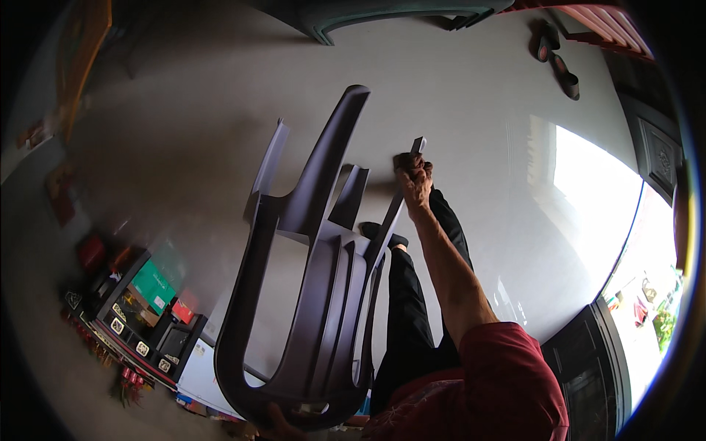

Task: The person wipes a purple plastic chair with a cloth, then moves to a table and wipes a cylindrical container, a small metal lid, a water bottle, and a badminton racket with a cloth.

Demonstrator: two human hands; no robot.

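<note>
A dark grey-purple plastic armchair (327,294) is tipped over in front of me, its legs pointing away and its backrest toward me. Near the end of one leg on the right side, my right hand (416,176) is closed around it, with the arm stretched forward. At the lower edge, my left hand (278,425) is at the top of the backrest, beside its handle slot. Only part of that hand shows, and the fingers look wrapped over the rim. My legs in black trousers stand right behind the chair.
A black shelf unit (176,342) with a green box (157,283) is at the lower left. At the top is the edge of dark green furniture (397,13). Dark slippers (565,76) lie on the pale floor at the upper right. A bright open doorway (647,279) is at the right.
</note>
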